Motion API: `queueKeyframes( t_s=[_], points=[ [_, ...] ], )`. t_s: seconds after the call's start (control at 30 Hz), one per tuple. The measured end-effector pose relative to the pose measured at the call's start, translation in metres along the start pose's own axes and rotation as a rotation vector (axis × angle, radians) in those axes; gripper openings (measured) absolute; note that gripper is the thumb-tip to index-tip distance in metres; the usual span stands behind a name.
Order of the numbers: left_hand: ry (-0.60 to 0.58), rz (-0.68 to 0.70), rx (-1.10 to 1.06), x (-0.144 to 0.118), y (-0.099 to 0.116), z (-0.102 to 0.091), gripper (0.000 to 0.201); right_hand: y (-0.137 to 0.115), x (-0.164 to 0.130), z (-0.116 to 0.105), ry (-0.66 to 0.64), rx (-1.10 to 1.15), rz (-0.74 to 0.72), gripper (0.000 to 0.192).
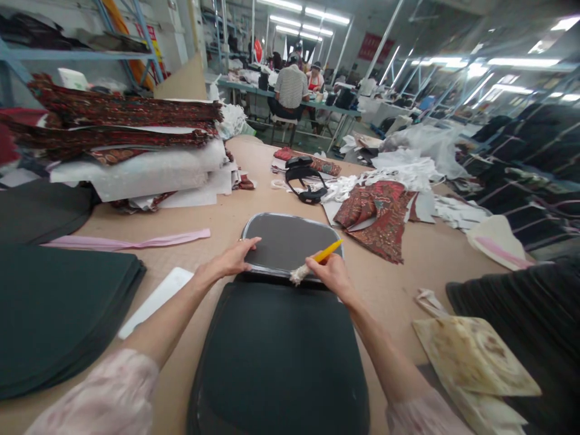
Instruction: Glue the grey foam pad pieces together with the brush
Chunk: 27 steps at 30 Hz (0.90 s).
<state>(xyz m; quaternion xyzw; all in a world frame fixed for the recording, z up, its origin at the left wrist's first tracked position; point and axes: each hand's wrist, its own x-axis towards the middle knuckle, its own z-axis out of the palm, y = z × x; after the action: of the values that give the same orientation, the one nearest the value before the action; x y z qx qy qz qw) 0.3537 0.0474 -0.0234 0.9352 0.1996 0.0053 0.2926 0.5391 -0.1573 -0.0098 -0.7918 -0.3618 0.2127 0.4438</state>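
Note:
A grey rounded panel [290,241] with a pale, shiny rim lies flat in the middle of the table. My left hand [238,255] rests on its left edge, thumb and fingers apart. In my right hand [333,272] is a yellow-handled brush [328,251], its whitish bristle end [298,275] at the panel's near edge. Closer to me sits a stack of dark green rounded panels [281,356], just below the grey one.
More dark panels [58,308] are piled at the left, near a white strip [158,299] and a pink strip [131,240]. Patterned fabric [376,214] and a black headband device [306,181] lie beyond. A stained yellowish container [475,353] stands right. Two people sit at a far table.

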Motion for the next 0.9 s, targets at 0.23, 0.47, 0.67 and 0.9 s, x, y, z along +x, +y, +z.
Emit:
queueKeyframes(
  t_s=[0.23,0.47,0.67,0.9],
  points=[
    [-0.039,0.122,0.126,-0.003,0.005,-0.008,0.068,0.098,-0.022,-0.130,0.296,-0.211,0.275,0.036],
    [-0.085,0.258,0.363,-0.003,0.009,-0.009,0.056,0.083,0.004,-0.117,0.491,0.015,0.090,0.044],
    [-0.064,0.229,0.500,-0.003,0.026,-0.002,0.061,0.066,-0.013,-0.091,0.406,-0.048,0.085,0.040],
    [-0.035,0.191,0.542,-0.009,0.023,0.001,0.071,0.056,-0.047,-0.105,0.559,-0.019,0.156,0.039]
  ],
)
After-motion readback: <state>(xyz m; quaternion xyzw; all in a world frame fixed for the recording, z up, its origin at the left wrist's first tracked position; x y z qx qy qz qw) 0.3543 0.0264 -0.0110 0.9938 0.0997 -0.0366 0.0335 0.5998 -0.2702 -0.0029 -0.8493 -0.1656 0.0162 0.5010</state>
